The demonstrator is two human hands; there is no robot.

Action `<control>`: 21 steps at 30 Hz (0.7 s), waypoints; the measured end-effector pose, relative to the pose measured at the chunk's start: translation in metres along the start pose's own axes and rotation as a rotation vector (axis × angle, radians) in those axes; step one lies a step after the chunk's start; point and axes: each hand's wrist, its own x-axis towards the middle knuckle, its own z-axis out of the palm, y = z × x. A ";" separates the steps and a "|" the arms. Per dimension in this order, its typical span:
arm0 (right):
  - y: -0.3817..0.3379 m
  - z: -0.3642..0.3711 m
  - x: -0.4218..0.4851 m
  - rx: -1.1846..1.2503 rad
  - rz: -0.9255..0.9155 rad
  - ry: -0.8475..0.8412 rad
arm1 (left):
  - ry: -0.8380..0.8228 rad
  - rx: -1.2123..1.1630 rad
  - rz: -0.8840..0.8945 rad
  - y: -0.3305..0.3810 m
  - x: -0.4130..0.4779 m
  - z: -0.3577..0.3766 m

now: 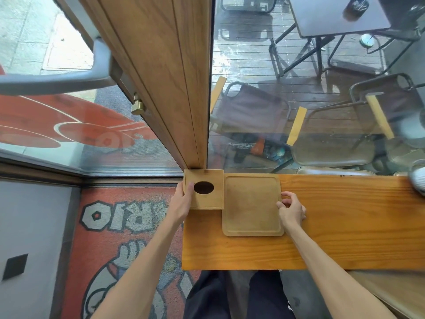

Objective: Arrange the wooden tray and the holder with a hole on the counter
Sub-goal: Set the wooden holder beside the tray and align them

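Note:
A square wooden holder (210,200) with an oval hole in its top stands at the far left corner of the orange wooden counter (333,226). My left hand (181,203) grips its left side, thumb on top beside the hole. Right beside it, touching its right side, lies the flat wooden tray (251,206) with a raised rim and rounded corners. My right hand (291,209) pinches the tray's right rim with thumb and fingers.
A wooden door post (179,88) meets the counter just behind the holder. A window pane runs along the counter's far edge, with chairs and a table outside. A white rounded object (417,180) sits at the counter's far right. Below left is a red floor mat.

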 end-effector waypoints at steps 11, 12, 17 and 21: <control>-0.017 0.001 0.004 -0.132 0.086 -0.048 | -0.059 -0.050 -0.041 0.002 0.004 -0.004; -0.024 0.002 -0.001 -0.208 0.095 -0.046 | -0.066 -0.073 -0.054 0.001 0.005 -0.005; -0.068 0.024 -0.066 -0.474 -0.337 0.000 | 0.041 -0.054 0.056 0.015 -0.016 -0.002; -0.091 0.051 -0.133 -0.644 -0.759 -0.106 | 0.156 0.283 0.331 0.008 -0.036 0.012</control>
